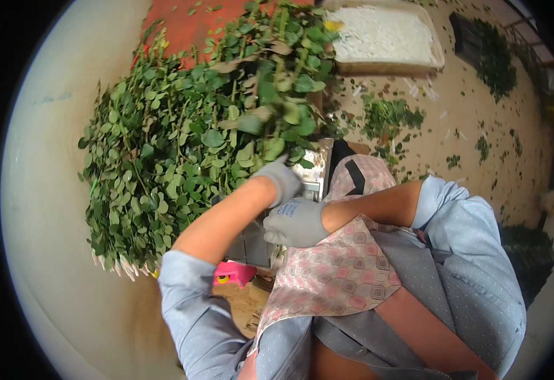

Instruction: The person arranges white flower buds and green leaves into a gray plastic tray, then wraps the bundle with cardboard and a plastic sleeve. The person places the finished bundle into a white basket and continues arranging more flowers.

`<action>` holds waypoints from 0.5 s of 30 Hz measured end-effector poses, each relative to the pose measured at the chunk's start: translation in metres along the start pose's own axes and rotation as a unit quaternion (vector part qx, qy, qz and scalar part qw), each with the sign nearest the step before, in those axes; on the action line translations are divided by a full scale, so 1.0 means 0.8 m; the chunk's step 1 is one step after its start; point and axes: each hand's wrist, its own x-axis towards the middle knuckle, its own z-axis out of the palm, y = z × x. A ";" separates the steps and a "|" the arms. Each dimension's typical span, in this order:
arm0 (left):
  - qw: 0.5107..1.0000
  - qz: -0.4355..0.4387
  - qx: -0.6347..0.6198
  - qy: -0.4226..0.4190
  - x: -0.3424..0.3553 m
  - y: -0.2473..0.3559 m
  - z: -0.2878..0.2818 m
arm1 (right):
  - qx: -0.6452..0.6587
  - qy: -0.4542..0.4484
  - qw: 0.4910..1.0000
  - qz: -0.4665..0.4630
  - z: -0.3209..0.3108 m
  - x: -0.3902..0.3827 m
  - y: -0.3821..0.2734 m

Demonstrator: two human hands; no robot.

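My left hand [280,182], in a grey work glove, is at the lower edge of a big mass of green leafy stems [175,136]. It is smeared by motion, and its fingers are partly hidden. Just below it, almost touching, my right hand [297,223] wears the same kind of glove. Its fingers are curled closed, and what they hold, if anything, is hidden. Above my left hand some leafy stems [273,107] look blurred. Beside both hands lies a metal-topped piece of equipment [315,170], mostly covered.
At the top stands a pale tub [388,38] with white contents. Loose leaf clippings [388,117] are scattered over the brown floor at right. A dark crate [470,41] with greenery is farther right. Below my left forearm sits a pink plastic object [235,273]. A red surface [182,25] lies behind the stems.
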 end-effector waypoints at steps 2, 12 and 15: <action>0.998 -0.003 0.060 0.004 -0.048 -0.013 -0.001 | 0.002 -0.006 1.000 -0.014 0.004 0.002 0.012; 0.992 -0.003 0.004 0.125 -0.129 -0.039 0.034 | 0.034 -0.044 0.997 0.056 -0.016 -0.010 0.116; 0.991 -0.002 0.003 0.137 -0.131 -0.037 0.036 | 0.012 -0.016 0.998 0.063 0.009 0.017 0.182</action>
